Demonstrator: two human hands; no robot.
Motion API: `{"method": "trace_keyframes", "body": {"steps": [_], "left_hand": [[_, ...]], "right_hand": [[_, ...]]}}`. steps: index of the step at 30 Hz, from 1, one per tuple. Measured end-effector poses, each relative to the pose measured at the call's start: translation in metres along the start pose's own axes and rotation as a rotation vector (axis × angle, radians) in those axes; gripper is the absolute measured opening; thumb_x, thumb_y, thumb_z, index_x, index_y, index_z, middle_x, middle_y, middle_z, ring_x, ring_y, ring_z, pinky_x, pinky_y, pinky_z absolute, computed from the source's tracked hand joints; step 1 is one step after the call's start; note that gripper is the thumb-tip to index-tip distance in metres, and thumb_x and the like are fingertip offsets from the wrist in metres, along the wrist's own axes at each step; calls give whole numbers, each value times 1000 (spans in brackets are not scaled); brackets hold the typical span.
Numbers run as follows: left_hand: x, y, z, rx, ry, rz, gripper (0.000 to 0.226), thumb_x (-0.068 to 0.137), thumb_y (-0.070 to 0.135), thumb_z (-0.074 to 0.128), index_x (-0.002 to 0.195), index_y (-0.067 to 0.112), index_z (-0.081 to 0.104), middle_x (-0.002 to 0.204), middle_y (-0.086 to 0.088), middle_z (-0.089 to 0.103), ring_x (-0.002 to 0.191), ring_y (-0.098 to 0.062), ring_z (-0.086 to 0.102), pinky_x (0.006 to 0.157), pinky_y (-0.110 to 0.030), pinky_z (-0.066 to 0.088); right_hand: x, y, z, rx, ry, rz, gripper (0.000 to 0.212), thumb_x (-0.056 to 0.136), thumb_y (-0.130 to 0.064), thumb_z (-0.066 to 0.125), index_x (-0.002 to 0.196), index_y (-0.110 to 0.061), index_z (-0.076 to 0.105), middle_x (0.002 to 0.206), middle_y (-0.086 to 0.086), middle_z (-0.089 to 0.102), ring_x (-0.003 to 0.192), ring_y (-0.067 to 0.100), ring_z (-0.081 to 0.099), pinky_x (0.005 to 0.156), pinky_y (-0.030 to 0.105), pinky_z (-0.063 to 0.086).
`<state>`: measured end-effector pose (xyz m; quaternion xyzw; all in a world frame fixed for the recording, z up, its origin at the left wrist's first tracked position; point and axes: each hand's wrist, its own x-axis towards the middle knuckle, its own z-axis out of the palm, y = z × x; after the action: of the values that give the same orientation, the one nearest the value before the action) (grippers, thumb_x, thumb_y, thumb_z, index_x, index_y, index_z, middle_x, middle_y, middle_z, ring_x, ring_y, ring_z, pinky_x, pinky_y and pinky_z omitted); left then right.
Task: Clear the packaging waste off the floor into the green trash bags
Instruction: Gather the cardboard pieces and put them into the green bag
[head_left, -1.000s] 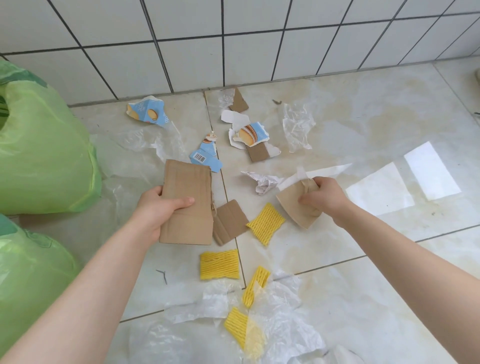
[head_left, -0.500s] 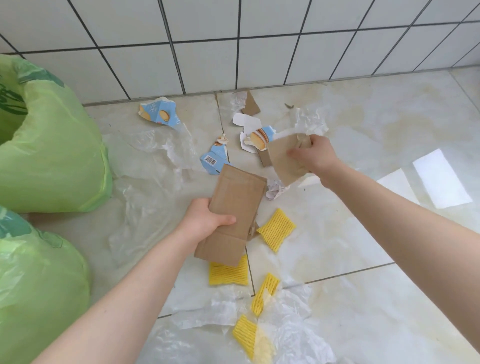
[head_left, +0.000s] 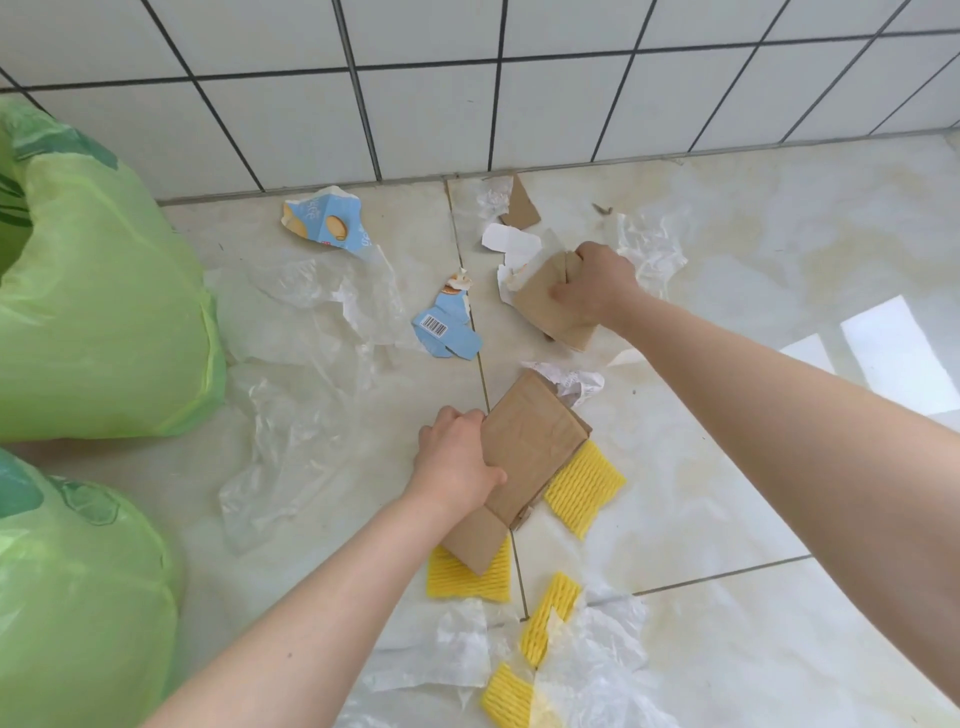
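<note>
My left hand (head_left: 457, 460) grips a flat brown cardboard piece (head_left: 524, 452) over the middle of the floor. Farther back, my right hand (head_left: 597, 286) holds a smaller brown cardboard piece (head_left: 545, 306) down low over torn white and blue carton scraps (head_left: 511, 249). Two green trash bags stand at the left: one (head_left: 98, 291) by the wall, one (head_left: 78, 597) nearer me. A blue barcode scrap (head_left: 447, 327), another blue carton scrap (head_left: 324, 218), several yellow foam nets (head_left: 584, 483) and clear plastic film (head_left: 306, 395) lie on the tiles.
A white tiled wall (head_left: 467, 104) bounds the floor at the back. A crumpled paper (head_left: 571, 382) lies between my hands, a brown scrap (head_left: 522, 205) and crumpled film (head_left: 649, 244) near the wall. More film and tissue (head_left: 587, 654) lie close to me.
My right hand has carried its small cardboard piece away from me toward the wall, down onto the carton scraps. My left hand has moved right and forward with its larger cardboard.
</note>
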<state>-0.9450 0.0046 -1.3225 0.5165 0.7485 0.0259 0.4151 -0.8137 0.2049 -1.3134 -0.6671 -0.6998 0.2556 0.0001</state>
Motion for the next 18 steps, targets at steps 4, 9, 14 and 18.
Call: {"method": "trace_keyframes", "body": {"steps": [4,9,14,18], "left_hand": [[6,-6,-2,-85,-26,-29,39,74,26,75,105,17,54,113,-7,57,111,-29,50,90,-41,48],[8,-14,-9,-173,-51,-30,41,72,27,77,106,21,56,109,0,64,104,-24,59,90,-40,50],[10,-25,-24,-312,6,-16,34,75,19,75,101,23,54,106,2,64,96,-17,60,81,-30,48],[8,-30,-40,-476,86,-39,34,76,14,75,103,22,54,104,2,65,99,-19,62,87,-35,50]], "right_hand": [[10,-3,8,-96,-73,-68,24,77,-23,61,95,-14,46,105,-3,41,111,34,41,76,35,31],[15,-5,8,-251,-181,-76,35,79,-27,62,109,-14,51,117,1,46,120,39,32,77,36,27],[8,-7,11,-226,-83,-119,34,78,-27,67,105,-11,55,121,8,43,115,36,36,80,35,28],[-2,-7,3,-92,-20,-140,30,77,-22,69,102,-8,58,108,10,49,109,34,44,81,36,37]]}}
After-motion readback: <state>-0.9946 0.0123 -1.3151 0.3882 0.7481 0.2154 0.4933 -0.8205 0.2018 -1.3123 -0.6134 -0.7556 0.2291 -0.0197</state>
